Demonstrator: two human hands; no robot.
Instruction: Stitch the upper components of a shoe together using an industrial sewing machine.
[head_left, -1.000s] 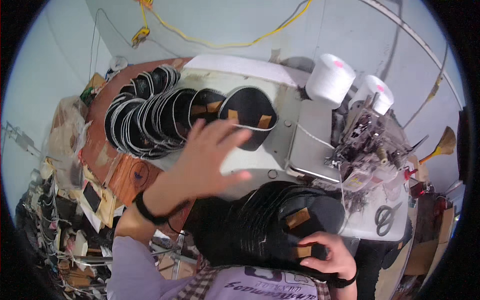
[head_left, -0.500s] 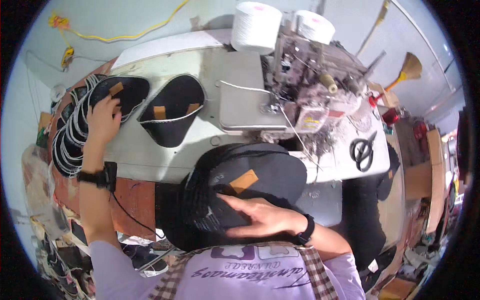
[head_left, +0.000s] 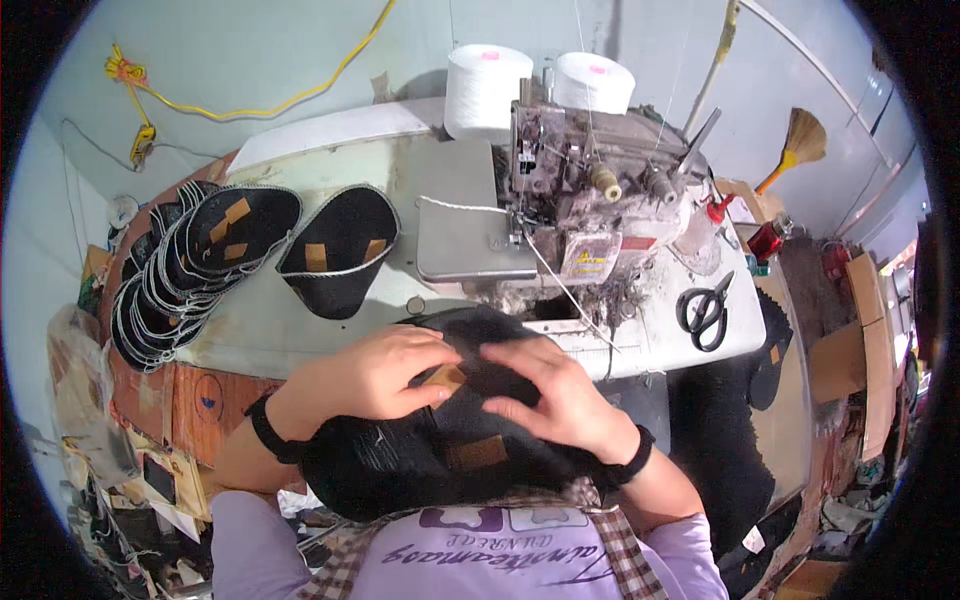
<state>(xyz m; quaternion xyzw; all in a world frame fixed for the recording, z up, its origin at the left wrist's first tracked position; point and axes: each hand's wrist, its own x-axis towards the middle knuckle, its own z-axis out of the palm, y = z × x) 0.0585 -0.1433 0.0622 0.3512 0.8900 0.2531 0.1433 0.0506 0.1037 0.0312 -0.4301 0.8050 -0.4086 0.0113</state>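
Note:
A stack of black, rounded fabric pieces [head_left: 370, 465] lies across my lap, with a tan patch [head_left: 478, 453] on one of them. My left hand [head_left: 385, 372] is closed on the top black piece, its fingertips beside another tan patch [head_left: 443, 379]. On the right side of the same piece rests my right hand [head_left: 556, 392], thumb and fingers apart. Behind my hands, a cupped black piece with a white corded edge [head_left: 342, 285] stands on the white table [head_left: 250, 335]. Farther left, several similar white-edged pieces [head_left: 245, 215] overlap in a row.
A lint-covered sewing machine [head_left: 600, 215] fills the table's middle, white thread running through it. Two white thread cones [head_left: 488, 92] stand behind it. Black scissors [head_left: 706, 314] lie at the right. More black material [head_left: 715, 430] hangs beyond my right arm.
My left hand has left the row of white-edged pieces and come to the stack on my lap. My right hand has shifted up and right over the top piece. The view has tilted slightly.

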